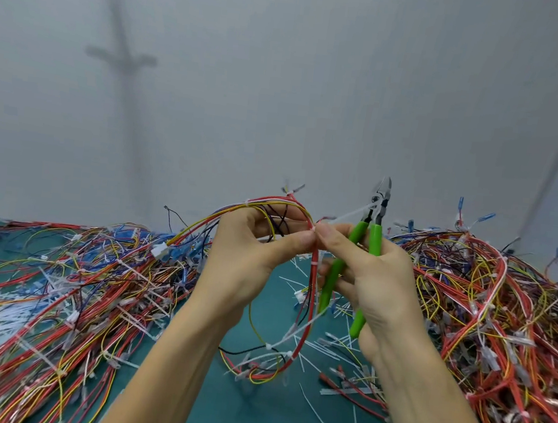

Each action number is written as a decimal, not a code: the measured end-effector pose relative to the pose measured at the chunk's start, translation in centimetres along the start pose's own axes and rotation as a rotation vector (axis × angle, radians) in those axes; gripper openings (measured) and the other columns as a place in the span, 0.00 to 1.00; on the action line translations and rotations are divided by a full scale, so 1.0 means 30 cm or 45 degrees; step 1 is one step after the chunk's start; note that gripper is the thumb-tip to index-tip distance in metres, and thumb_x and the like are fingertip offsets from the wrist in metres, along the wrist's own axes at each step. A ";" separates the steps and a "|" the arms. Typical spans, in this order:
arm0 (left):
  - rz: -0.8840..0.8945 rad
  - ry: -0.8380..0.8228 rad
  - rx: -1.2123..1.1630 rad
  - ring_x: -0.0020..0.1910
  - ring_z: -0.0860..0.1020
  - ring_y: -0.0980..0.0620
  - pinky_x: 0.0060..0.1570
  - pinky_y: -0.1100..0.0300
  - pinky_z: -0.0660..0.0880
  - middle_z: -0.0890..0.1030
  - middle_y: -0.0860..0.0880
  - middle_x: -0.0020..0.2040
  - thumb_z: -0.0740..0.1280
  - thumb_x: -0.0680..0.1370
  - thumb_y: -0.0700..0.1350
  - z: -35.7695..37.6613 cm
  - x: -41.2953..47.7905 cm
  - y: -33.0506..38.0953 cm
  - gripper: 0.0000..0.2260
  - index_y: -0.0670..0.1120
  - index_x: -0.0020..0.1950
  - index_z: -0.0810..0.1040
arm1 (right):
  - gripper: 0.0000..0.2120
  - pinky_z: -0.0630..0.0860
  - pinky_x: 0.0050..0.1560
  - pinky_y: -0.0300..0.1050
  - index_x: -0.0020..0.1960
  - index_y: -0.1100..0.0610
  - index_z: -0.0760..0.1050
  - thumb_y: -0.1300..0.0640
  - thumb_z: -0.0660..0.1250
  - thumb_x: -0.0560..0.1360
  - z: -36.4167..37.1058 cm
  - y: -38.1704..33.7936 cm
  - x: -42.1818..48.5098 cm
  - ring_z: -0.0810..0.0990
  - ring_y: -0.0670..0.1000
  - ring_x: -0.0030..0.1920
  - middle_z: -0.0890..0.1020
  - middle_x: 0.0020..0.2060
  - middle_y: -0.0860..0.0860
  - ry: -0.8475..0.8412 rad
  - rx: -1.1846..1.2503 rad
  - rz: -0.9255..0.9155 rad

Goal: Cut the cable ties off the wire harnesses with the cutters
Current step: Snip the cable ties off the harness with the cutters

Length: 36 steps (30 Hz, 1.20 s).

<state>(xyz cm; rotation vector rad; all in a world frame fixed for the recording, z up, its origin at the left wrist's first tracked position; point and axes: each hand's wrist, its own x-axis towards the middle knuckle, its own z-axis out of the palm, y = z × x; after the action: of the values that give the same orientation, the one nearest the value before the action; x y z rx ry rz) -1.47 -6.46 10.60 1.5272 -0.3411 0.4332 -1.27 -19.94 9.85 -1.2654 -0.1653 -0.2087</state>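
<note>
Teal mat (249, 415), wires everywhere: left hand (249, 253) pinches harness (311, 304), right hand (379, 277) grips cutters (375, 237) pointing 12 o'clock, plucking a tie (346, 214); next tie (314, 265) probably at 6.

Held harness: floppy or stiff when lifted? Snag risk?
Probably floppy: the harness droops in a loop below the left hand and right hand. Likely light: fingers pinch it while the right hand also grips the cutters. May snag: its lower end lies among cut ties on the mat.

left hand (249, 253) bare | right hand (379, 277) bare | left forearm (179, 356), right forearm (430, 399) bare to frame bottom
</note>
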 end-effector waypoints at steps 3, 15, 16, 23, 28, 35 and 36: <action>-0.007 -0.039 -0.035 0.39 0.84 0.53 0.42 0.63 0.80 0.85 0.49 0.38 0.74 0.71 0.34 -0.016 0.003 0.002 0.06 0.43 0.44 0.81 | 0.13 0.79 0.31 0.43 0.39 0.57 0.81 0.50 0.77 0.60 0.001 0.000 0.000 0.78 0.50 0.29 0.84 0.36 0.58 -0.026 0.023 0.042; -0.068 0.033 -0.099 0.37 0.82 0.52 0.44 0.59 0.81 0.84 0.47 0.38 0.74 0.71 0.36 -0.033 0.007 0.020 0.06 0.47 0.38 0.84 | 0.07 0.80 0.35 0.46 0.44 0.57 0.79 0.54 0.72 0.74 -0.018 0.002 0.014 0.79 0.50 0.31 0.81 0.34 0.49 -0.099 -0.128 0.093; -0.081 0.072 -0.129 0.36 0.82 0.51 0.44 0.59 0.82 0.85 0.45 0.39 0.74 0.71 0.36 -0.039 0.008 0.025 0.06 0.47 0.37 0.84 | 0.08 0.80 0.36 0.48 0.44 0.59 0.79 0.53 0.71 0.75 -0.025 0.001 0.017 0.78 0.49 0.31 0.79 0.32 0.48 -0.111 -0.253 0.086; -0.145 0.160 -0.133 0.40 0.86 0.48 0.44 0.58 0.81 0.86 0.44 0.39 0.73 0.73 0.36 -0.054 0.007 0.042 0.04 0.43 0.43 0.80 | 0.39 0.76 0.45 0.57 0.41 0.61 0.74 0.25 0.47 0.68 -0.029 -0.031 -0.005 0.78 0.61 0.39 0.78 0.32 0.59 -0.390 -1.184 -0.135; -0.123 0.170 -0.137 0.39 0.86 0.50 0.45 0.58 0.82 0.85 0.45 0.37 0.73 0.73 0.34 -0.057 0.009 0.046 0.04 0.41 0.43 0.80 | 0.36 0.72 0.43 0.53 0.37 0.59 0.70 0.27 0.43 0.70 -0.041 -0.041 -0.011 0.77 0.57 0.38 0.74 0.31 0.56 -0.412 -1.330 -0.286; -0.137 0.143 -0.165 0.37 0.85 0.51 0.39 0.63 0.81 0.85 0.46 0.36 0.72 0.73 0.34 -0.061 0.004 0.049 0.04 0.41 0.44 0.80 | 0.38 0.73 0.45 0.52 0.42 0.61 0.76 0.30 0.43 0.72 -0.050 -0.036 -0.002 0.77 0.53 0.38 0.76 0.32 0.55 -0.415 -1.294 -0.316; -0.139 0.145 -0.159 0.37 0.85 0.51 0.40 0.62 0.81 0.85 0.46 0.37 0.73 0.73 0.34 -0.062 0.005 0.048 0.04 0.40 0.45 0.80 | 0.38 0.73 0.46 0.52 0.42 0.60 0.77 0.30 0.44 0.71 -0.051 -0.037 -0.001 0.77 0.53 0.37 0.77 0.32 0.55 -0.420 -1.275 -0.302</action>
<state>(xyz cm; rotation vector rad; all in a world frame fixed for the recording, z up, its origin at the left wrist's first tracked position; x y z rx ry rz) -2.12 -4.61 11.88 1.3862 -0.1908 0.4035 -1.55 -21.72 10.41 -2.2792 -0.5403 -0.3008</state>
